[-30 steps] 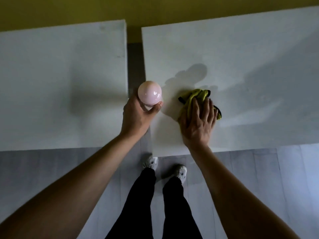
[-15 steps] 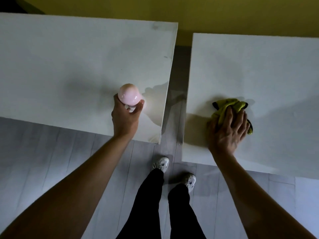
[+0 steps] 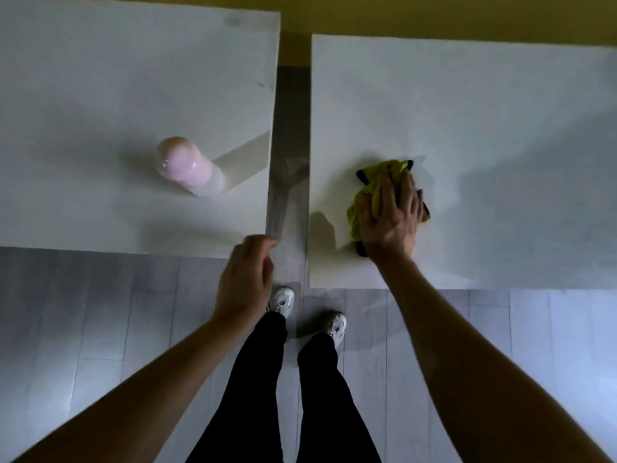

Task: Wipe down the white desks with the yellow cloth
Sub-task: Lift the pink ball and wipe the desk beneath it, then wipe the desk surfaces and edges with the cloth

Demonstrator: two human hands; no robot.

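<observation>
A lamp [image 3: 188,170] stands on my left worktop [image 3: 100,95]; the cloth [image 3: 374,195] lies on the right worktop [image 3: 484,128], a floor gap [image 3: 290,145] between.

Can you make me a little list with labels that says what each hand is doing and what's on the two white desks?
left hand: holds nothing, fingers loosely curled, by the near corner of the left desk
right hand: presses the yellow cloth flat on the right desk
left desk: pink round-topped object stands on it, not touched
right desk: only the cloth and the hand show on it
between desks: narrow gap showing grey floor
person: stands facing the gap, white shoes
</observation>
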